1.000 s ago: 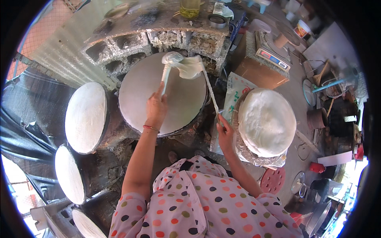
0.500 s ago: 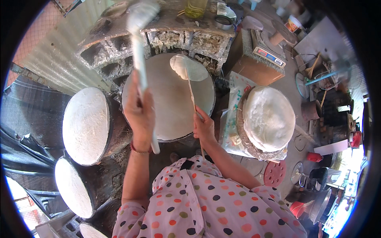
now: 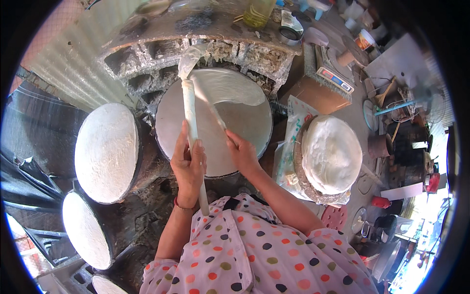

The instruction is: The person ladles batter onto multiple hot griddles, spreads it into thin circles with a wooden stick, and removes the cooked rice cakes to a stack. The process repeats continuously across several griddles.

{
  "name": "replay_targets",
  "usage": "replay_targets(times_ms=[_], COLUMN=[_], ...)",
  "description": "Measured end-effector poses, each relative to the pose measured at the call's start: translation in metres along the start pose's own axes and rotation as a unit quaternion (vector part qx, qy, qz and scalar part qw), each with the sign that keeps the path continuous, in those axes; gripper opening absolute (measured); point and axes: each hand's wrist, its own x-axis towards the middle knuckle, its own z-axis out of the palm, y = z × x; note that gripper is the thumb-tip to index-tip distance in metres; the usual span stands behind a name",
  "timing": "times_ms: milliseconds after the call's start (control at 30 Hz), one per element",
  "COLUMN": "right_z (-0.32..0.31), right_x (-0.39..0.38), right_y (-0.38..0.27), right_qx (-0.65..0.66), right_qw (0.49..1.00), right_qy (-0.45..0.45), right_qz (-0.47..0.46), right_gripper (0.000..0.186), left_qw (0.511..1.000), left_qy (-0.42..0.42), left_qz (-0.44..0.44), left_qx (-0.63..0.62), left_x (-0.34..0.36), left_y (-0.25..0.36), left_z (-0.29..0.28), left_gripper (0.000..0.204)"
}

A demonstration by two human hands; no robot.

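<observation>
In front of me lies a round, pale griddle [image 3: 240, 119] with a thin film of wet white batter [image 3: 237, 90] across its far part. My left hand [image 3: 188, 164] is closed round the long white handle of a ladle [image 3: 189, 100]. The ladle's wet bowl is at the griddle's far left rim, before the crusted blocks. My right hand [image 3: 242, 153] grips a thin wooden stick [image 3: 216, 113] angled over the griddle toward the far left. The stick's far end is smeared by motion, so its tip shape is unclear.
To the right, a stack of thin white sheets [image 3: 333, 154] rests on a round woven base. Two white-topped round griddles [image 3: 107, 152] stand at my left, with part of another below. A crusted ledge [image 3: 215, 29] with a jar [image 3: 258, 13] runs behind. A scale [image 3: 335, 78] sits on a box.
My left hand has lowered the ladle toward me and slightly right. My right hand has swung the stick leftward, and the batter has spread from a small patch into a wide band.
</observation>
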Motion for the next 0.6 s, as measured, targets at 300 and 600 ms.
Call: replay_targets(times_ms=[300, 600], right_z=[-0.052, -0.034], right_x=[-0.006, -0.005], right_y=[0.040, 0.005], right_qx=[0.003, -0.162], right_qw=[0.997, 0.969], right_qy=[0.077, -0.075], right_qz=[-0.018, -0.172], right_gripper=[0.035, 0.035], left_qw=[0.999, 0.998], left_qy=[0.008, 0.033], left_qz=[0.012, 0.001], left_qx=[-0.032, -0.057], left_x=[0.002, -0.001], left_y=[-0.015, -0.013], left_z=[-0.022, -0.034], left_gripper=[0.051, 0.051])
